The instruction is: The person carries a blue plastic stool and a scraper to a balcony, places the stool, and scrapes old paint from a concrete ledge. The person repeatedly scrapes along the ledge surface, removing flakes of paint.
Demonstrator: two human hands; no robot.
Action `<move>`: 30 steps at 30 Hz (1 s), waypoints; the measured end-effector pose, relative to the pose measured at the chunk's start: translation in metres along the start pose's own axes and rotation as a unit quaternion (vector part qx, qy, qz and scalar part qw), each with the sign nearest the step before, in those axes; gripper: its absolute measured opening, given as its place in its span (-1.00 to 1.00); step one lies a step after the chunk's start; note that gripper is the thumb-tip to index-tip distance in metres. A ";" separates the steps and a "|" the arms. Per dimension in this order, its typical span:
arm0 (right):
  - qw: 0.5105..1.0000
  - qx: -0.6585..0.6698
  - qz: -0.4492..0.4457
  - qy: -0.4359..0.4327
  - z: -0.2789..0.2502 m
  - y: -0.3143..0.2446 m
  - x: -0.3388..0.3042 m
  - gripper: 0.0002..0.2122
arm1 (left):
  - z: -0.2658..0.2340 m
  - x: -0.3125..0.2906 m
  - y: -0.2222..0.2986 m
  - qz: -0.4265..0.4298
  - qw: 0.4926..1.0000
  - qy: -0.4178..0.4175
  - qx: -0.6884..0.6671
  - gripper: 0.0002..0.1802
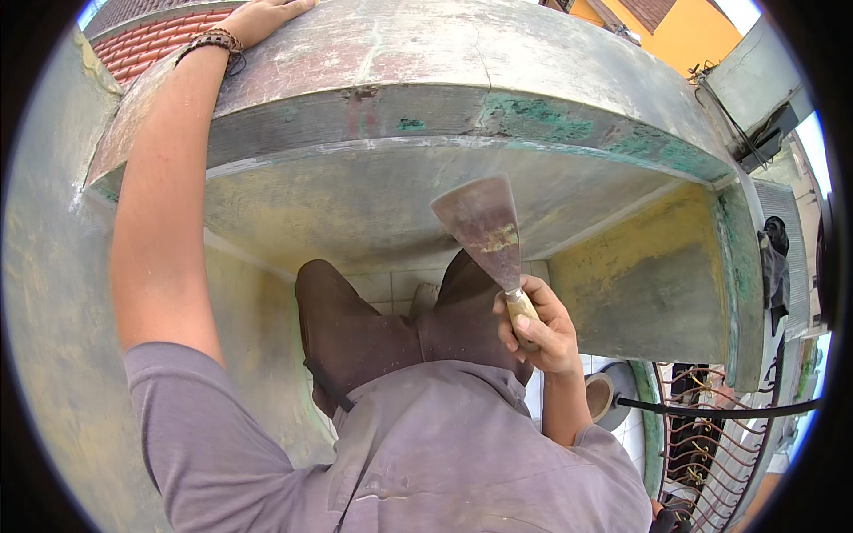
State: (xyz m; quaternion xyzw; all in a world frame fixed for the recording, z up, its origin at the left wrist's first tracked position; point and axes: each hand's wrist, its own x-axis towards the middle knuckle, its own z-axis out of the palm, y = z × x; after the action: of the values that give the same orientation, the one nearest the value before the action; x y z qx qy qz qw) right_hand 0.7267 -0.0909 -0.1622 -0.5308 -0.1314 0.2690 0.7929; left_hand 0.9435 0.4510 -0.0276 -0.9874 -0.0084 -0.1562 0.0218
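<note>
My right hand is closed round the wooden handle of a putty knife, held upright in front of my lap. Its broad, worn metal blade points up and away from me, with yellowish residue near the neck. My left arm stretches far forward, and my left hand lies on the top of a concrete ledge, fingers extended and partly cut off by the picture's upper edge. Grey patches, reddish stains and flaking green paint mark the ledge's front edge.
Below the ledge is a stained wall, with a yellowish side wall at right. A grey wall stands close on my left. At lower right are a round container, a black cable and a metal railing.
</note>
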 end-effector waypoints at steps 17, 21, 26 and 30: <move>0.951 -0.248 -0.162 0.087 0.012 -0.028 0.032 -0.57 | -0.030 -0.013 0.048 -0.028 0.997 -0.030 -0.058 -0.29; 0.922 -0.325 -0.186 0.100 0.023 -0.029 0.046 -0.58 | -0.062 -0.038 0.081 -0.047 0.992 -0.038 -0.109 -0.30; 0.910 -0.343 -0.207 0.104 0.030 -0.023 0.040 -0.58 | -0.051 -0.027 0.063 -0.071 0.993 -0.040 -0.083 -0.29; 0.927 -0.310 -0.165 0.130 0.030 -0.023 0.042 -0.57 | -0.051 -0.023 0.060 -0.052 0.994 -0.045 -0.084 -0.27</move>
State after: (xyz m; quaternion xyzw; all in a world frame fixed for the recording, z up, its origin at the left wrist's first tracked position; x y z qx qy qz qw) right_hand 0.7529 -0.0511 -0.1326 -0.7510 -0.1894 0.0093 0.6324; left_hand 0.9076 0.3881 0.0115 -0.9900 -0.0476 -0.1129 -0.0701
